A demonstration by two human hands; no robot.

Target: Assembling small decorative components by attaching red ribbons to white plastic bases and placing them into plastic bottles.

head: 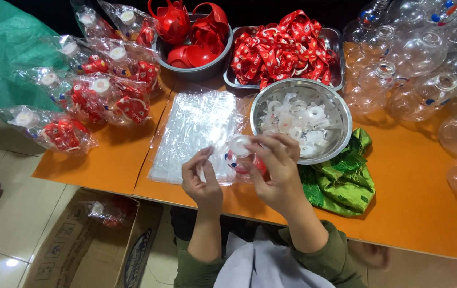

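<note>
Head view: a clear bottle [241,157] with white cap and red parts is pinched by the right hand [276,170] at centre; the left hand [201,178] is closed on its plastic wrap. At 12 o'clock a steel bowl [340,114] of white caps is seen; at 10 o'clock, bagged bottles [100,90] lie on the orange worktop [415,197].

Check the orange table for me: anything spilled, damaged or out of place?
Nothing looks spilled or broken. The one odd item is a crumpled green cloth wedged beside the steel bowl of white caps, near the right hand. One bagged bottle lies in the cardboard box below the table's edge.
</note>
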